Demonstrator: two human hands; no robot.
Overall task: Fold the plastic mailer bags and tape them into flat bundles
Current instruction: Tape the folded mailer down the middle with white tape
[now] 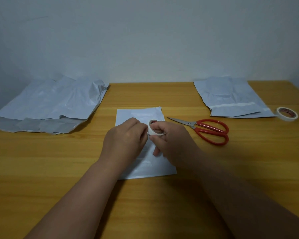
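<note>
A folded mailer bag lies flat on the wooden desk at centre, partly under both hands. Above it, the right hand grips a small tape roll, a finger hooked through its core; the left hand has its fingers pinched at the roll's edge. At two o'clock lie red-handled scissors. Farther off, a crumpled pile of mailer bags sits at ten o'clock, a flat stack of bags at one o'clock, with a second tape roll just beside it.
</note>
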